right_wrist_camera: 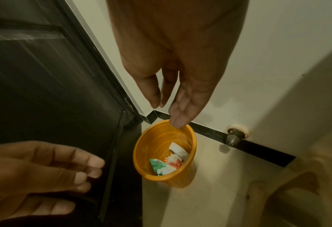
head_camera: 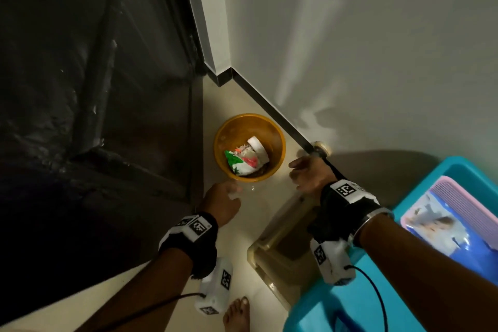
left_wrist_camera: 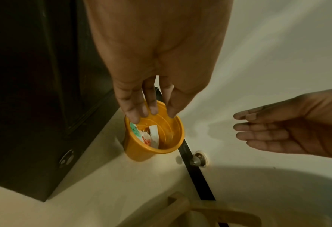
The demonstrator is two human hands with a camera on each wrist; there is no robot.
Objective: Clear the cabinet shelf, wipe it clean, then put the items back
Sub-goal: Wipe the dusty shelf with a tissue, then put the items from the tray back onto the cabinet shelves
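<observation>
An orange plastic bin [head_camera: 275,140] stands on the pale floor in the corner by the wall, with crumpled white, green and red wrappers [head_camera: 246,160] inside. My left hand [head_camera: 223,198] hovers just short of the bin's near rim, fingers straight and empty. In the left wrist view those fingers [left_wrist_camera: 134,110] hang above the bin [left_wrist_camera: 141,150]. My right hand [head_camera: 310,174] floats to the right of the bin, fingers relaxed, holding nothing. The right wrist view shows its fingertips [right_wrist_camera: 180,121] over the bin's far rim [right_wrist_camera: 177,179].
A dark wooden door [head_camera: 94,89] fills the left side. A door stopper [head_camera: 320,149] sticks out of the black skirting. A clear plastic stool [head_camera: 285,245] and a blue tub [head_camera: 336,310] holding a pink tray [head_camera: 463,210] sit at lower right. My bare foot [head_camera: 237,312] is below.
</observation>
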